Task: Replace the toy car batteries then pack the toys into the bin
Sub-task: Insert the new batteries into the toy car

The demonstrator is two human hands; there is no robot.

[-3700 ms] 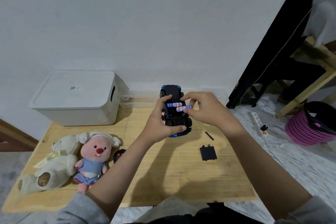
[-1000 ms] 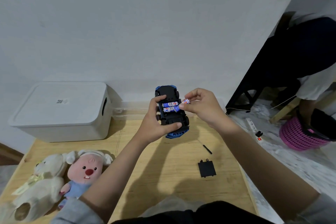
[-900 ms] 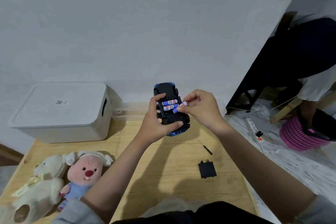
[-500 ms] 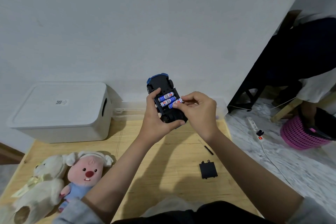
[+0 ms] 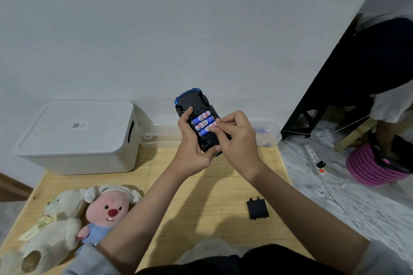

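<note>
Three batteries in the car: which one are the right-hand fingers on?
The battery nearest the person: right hand fingertips press its end. The other two lie untouched beyond it.

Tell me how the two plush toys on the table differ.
The cream plush is all one pale colour; the pink plush has a pink face, red nose and blue outfit. The cream plush lies nearer the table's left edge. Both lie untouched, side by side.

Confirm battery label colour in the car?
Blue with white and red print, batteries in the head view.
</note>
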